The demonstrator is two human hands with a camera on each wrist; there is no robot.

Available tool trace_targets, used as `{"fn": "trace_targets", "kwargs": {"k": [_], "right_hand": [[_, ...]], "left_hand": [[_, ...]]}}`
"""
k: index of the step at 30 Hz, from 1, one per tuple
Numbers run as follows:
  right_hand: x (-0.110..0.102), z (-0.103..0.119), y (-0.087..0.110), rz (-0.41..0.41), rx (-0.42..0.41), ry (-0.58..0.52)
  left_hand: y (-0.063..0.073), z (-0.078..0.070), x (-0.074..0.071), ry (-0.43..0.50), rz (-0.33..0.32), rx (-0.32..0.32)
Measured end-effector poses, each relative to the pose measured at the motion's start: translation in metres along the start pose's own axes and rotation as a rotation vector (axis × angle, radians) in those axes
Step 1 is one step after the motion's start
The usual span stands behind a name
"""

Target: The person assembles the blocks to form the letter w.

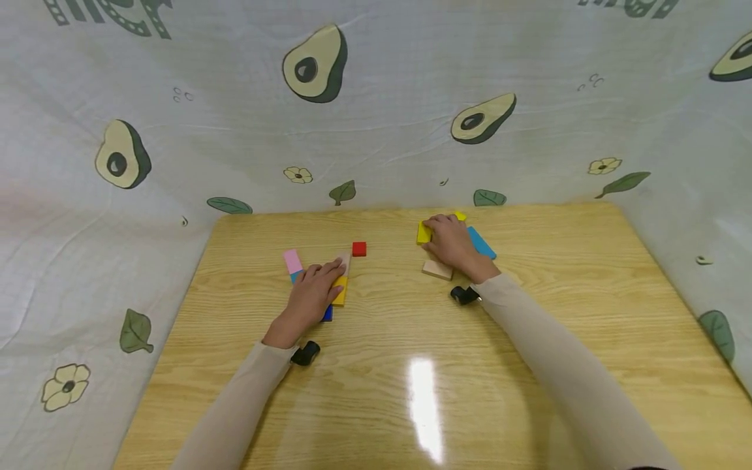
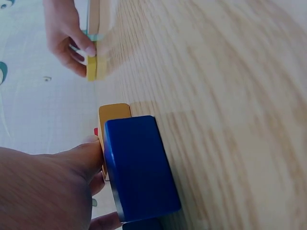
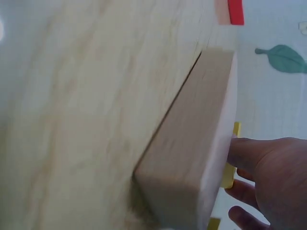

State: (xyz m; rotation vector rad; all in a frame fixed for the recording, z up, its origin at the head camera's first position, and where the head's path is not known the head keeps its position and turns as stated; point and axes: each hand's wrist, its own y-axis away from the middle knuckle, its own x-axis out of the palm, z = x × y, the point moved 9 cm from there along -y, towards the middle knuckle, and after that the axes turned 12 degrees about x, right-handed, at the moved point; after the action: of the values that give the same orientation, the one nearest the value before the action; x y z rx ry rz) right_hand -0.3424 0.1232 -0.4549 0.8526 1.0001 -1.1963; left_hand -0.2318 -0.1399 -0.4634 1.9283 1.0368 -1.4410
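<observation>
My left hand point(image 1: 308, 297) lies over a group of blocks on the left of the table, fingers reaching forward. Its thumb touches the side of an orange-yellow block point(image 2: 115, 111). A dark blue block point(image 2: 139, 167) sits close beside that hand. Pale point(image 1: 345, 261), light blue point(image 1: 296, 276) and pink point(image 1: 292, 261) blocks show around the fingers; the palm hides the group's middle. Farther right, my right hand point(image 1: 451, 240) pinches a yellow block point(image 1: 423, 233) between thumb and fingers. Just nearer than this hand lies a plain wooden block point(image 3: 192, 124).
A small red block point(image 1: 359, 249) stands between the two hands. Beyond the right hand are a long blue block point(image 1: 482, 243) and another yellow block point(image 1: 461, 215). A cloth point(image 1: 399, 170) printed with avocados rises behind the wooden table point(image 1: 376, 405) and along its sides.
</observation>
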Motion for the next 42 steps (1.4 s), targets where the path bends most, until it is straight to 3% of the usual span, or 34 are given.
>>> {"fn": "trace_targets", "kwargs": {"k": [11,19,33,42], "right_hand": [[0.007,0.055,0.019,0.026,-0.186,-0.047],[0.018,0.084,0.027,0.074,-0.243,-0.045],[0.034,0.101,0.035,0.114,-0.296,-0.013],[0.039,0.101,0.036,0.128,-0.306,-0.003]], "left_hand": [[0.001,0.0,-0.001,0.001,-0.013,0.001],[0.001,0.0,0.0,-0.015,-0.007,-0.001],[-0.001,0.002,0.002,-0.033,0.021,-0.022],[0.001,-0.001,-0.001,-0.011,-0.013,-0.005]]}}
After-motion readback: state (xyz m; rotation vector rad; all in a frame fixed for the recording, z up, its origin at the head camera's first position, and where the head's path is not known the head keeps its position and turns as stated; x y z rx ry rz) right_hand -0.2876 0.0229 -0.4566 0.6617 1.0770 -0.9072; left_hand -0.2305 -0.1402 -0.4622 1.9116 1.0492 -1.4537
